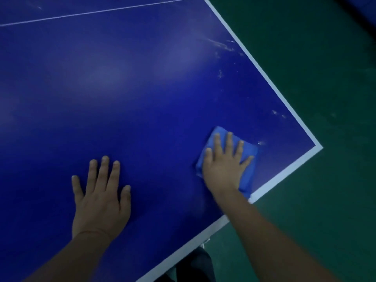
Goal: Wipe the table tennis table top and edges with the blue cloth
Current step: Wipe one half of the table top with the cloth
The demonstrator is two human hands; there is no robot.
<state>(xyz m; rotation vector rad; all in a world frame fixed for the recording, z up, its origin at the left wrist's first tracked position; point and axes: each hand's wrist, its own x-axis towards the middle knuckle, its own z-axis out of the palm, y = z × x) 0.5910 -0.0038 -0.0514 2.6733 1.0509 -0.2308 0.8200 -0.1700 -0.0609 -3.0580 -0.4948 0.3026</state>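
Right hand [223, 165] presses blue cloth [247, 153] on table [142, 88].

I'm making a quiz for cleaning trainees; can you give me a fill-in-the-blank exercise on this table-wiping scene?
1. The right hand presses flat on the folded blue ____.
2. The left hand rests on the bare table top and holds ____.
3. The floor beside the table is coloured ____.
4. Pale smudges show near the table's ____ border line.

Missing words: cloth; nothing; green; white.
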